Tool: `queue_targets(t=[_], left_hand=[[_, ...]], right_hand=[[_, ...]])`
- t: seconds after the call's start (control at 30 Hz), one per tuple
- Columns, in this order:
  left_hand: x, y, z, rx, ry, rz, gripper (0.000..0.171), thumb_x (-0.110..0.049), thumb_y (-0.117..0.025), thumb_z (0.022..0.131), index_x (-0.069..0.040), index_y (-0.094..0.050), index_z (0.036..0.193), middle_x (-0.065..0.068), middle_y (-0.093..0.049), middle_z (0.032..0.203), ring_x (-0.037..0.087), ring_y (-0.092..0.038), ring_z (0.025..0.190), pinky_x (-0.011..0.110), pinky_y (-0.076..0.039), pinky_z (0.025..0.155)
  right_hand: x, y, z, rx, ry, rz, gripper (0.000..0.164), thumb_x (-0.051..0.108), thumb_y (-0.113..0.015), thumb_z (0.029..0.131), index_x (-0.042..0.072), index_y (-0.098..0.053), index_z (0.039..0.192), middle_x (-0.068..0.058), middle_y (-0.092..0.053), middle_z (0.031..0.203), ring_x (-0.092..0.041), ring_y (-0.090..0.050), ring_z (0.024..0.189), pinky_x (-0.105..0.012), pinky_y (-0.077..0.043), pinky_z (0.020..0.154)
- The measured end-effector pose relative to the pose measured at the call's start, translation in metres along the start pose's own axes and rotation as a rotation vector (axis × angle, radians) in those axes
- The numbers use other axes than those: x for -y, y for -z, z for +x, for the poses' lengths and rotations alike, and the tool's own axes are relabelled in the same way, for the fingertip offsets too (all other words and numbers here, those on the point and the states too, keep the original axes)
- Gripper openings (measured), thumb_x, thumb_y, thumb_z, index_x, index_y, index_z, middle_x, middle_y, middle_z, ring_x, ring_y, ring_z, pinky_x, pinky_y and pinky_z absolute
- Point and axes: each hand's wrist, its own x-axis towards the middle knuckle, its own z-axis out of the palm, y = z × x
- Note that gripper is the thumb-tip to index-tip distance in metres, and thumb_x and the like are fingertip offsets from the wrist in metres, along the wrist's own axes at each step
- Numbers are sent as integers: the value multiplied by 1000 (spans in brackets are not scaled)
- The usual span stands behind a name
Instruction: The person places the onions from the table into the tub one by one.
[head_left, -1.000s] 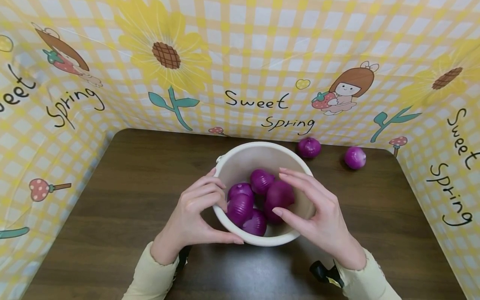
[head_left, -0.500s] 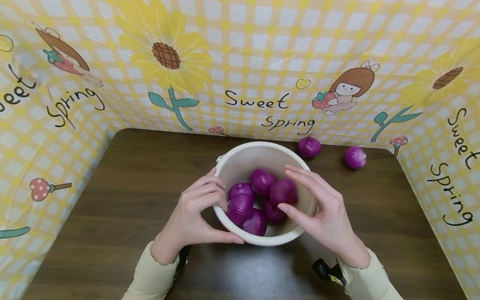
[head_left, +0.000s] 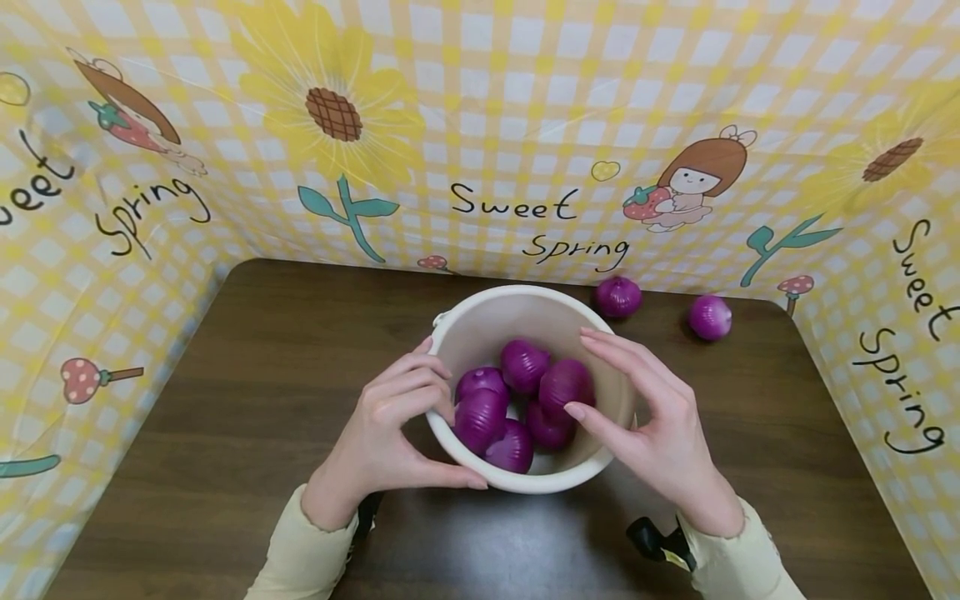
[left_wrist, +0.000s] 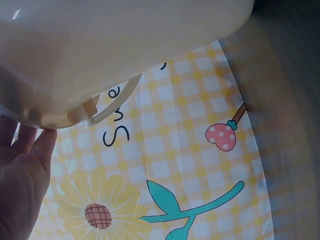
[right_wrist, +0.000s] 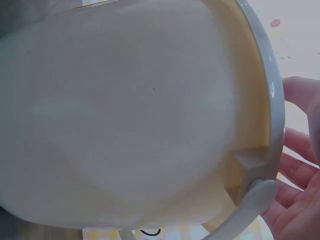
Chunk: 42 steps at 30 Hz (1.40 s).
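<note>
A white bucket stands on the table with several red onions inside. My left hand grips its left rim, fingers over the edge and thumb along the front outside. My right hand hangs over the right rim, thumb and fingers spread apart with nothing between them. Right by that thumb tip, one onion rests on top of another. In the left wrist view, fingers lie at the bucket's rim. The right wrist view shows the bucket's wall and part of its handle.
Behind the bucket to the right, two more red onions lie on the dark wooden table: one onion near the rim and another onion farther right. A yellow checked cloth walls the back and both sides.
My right hand has moved right and opened away from the onion, which now lies on the pile in the bucket. The left hand keeps its place on the rim.
</note>
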Motion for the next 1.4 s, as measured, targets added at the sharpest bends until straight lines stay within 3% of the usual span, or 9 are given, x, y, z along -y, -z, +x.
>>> queue_targets(t=[0.6,1.1,1.4], left_hand=[[0,0,1,-3,-7,2,56,-52,-97,61,-11,-63,76,-4,-61,75,26,-60,90,66,-37,109],[-1,0,1,-5,-2,7,56,-53,-97,61,-12,-63,76,-4,-61,74,24,-60,92,65,-37,110],[-1,0,1,-1,1,0,56,-53,-97,61,-11,-63,76,-4,-62,75,25,-60,90,67,-37,109]], right_hand=[[-2,7,-1,-17,-50,-12,52,35,-75,95,-5,-66,126,-22,-65,124,-27,-61,119,-27,-47,105],[-6,18,-7,-51,-137,-41,52,-2,-83,78,-6,-65,127,-20,-66,126,-24,-60,122,-29,-44,108],[-10,23,-10,-72,-163,-50,55,-8,-81,76,-7,-64,128,-22,-65,126,-22,-61,121,-28,-45,107]])
